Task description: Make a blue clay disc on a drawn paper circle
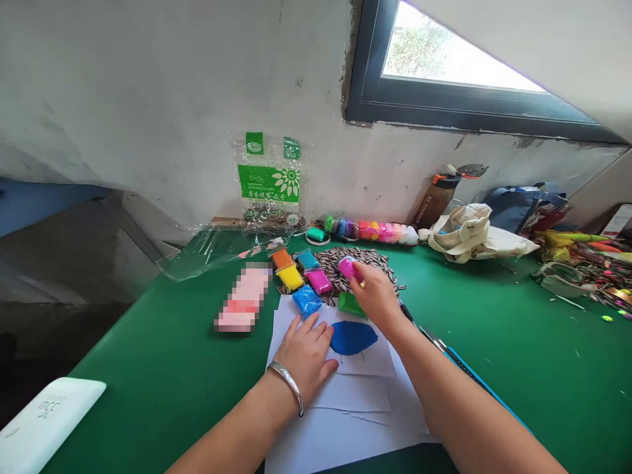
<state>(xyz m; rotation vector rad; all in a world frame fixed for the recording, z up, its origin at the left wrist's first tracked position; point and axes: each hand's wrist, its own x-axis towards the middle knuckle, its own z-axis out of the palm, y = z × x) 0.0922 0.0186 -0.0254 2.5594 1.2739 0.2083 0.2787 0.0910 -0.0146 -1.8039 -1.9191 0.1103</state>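
My left hand [307, 349], with a silver bracelet at the wrist, lies with fingers spread on white paper [353, 398]. Right of its fingertips is a flat blue clay shape [353, 338] with small pencil lines below it. My right hand [372, 289] pinches a pink-purple clay packet [347, 267] over a pile of striped sunflower seeds [378, 262]. Under that hand is a green clay packet [351, 304], partly hidden. Blue [307, 301], magenta [319, 282], yellow [289, 278], orange [282, 258] and teal [307, 259] packets lie beyond my left hand.
A clear seed bag [270, 181] leans against the wall. Left are a blurred pink item [244, 299] and a white device [52, 421]. A row of colored clay [372, 230], a bottle [435, 201] and a cloth bag [464, 234] stand behind. Pens [444, 349] lie beneath my right forearm.
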